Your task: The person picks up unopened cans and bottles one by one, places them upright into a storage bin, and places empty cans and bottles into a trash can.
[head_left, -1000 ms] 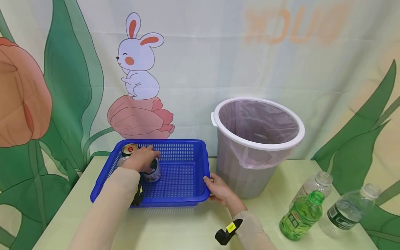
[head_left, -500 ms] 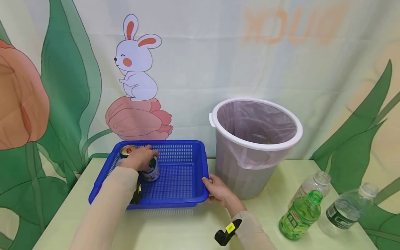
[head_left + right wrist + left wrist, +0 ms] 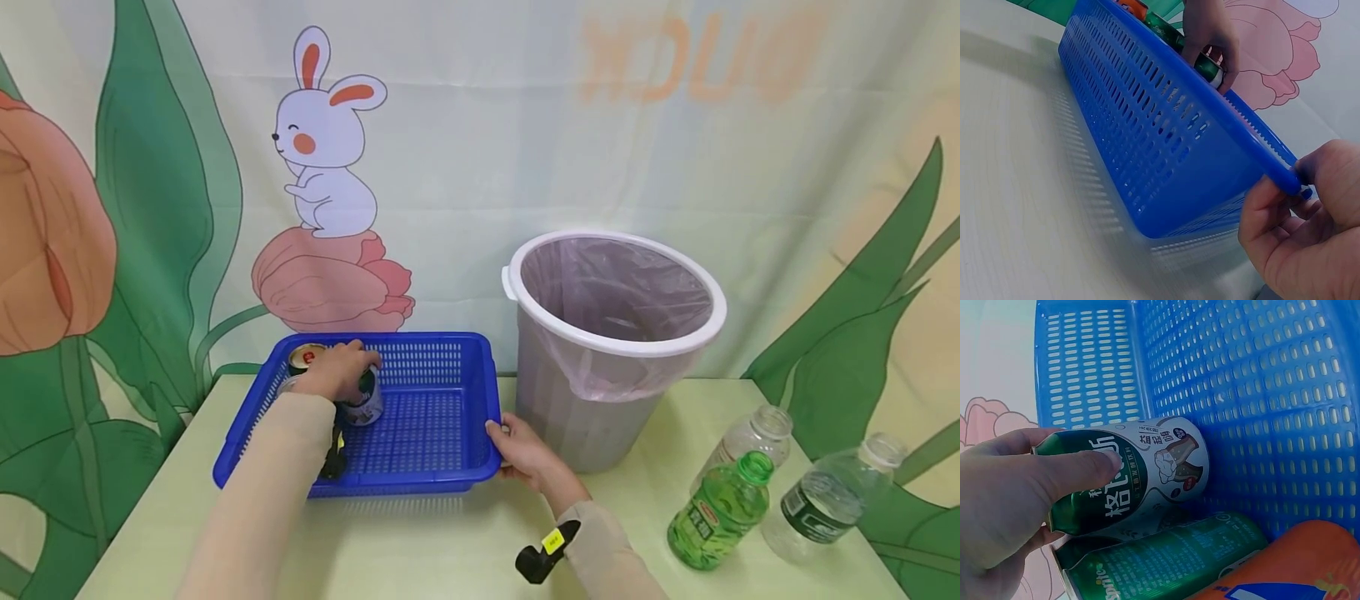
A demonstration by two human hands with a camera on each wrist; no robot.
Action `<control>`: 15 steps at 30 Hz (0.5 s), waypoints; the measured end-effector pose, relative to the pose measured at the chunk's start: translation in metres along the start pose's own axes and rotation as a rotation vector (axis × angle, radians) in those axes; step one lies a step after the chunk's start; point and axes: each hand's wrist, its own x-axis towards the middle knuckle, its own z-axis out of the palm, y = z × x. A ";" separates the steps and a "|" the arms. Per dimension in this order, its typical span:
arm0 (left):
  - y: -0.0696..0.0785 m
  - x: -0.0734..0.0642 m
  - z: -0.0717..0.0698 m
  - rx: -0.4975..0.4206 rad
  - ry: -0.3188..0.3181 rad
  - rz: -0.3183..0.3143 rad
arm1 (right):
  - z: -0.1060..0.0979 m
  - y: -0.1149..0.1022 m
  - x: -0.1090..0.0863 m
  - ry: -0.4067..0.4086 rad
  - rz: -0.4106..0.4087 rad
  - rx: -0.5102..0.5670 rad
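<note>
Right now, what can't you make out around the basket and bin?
Top end of the green-and-white can: covered by the left hand, left wrist view.
Rest of the orange can: cut off by the bottom edge, left wrist view.
Floor of the bin: hidden by its near wall, head view.
Red mark on the gold-topped can: too small to read, head view.

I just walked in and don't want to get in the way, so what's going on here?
Someone's left hand grips a green-and-white can inside a blue basket, while their right hand holds the basket's rim at its near right corner. A Sprite can and an orange can are beside it in the basket. A lined bin stands to the right, and three plastic bottles stand farther right on the table, with neither hand on them.
</note>
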 end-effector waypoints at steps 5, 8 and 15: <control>-0.001 0.004 0.000 -0.005 -0.005 -0.006 | -0.001 0.000 -0.001 -0.001 0.003 0.002; 0.000 0.006 -0.001 -0.006 -0.005 -0.025 | -0.001 0.000 0.000 0.001 0.002 0.003; 0.000 0.014 0.000 0.010 0.008 -0.050 | -0.002 0.001 0.001 0.002 -0.003 0.015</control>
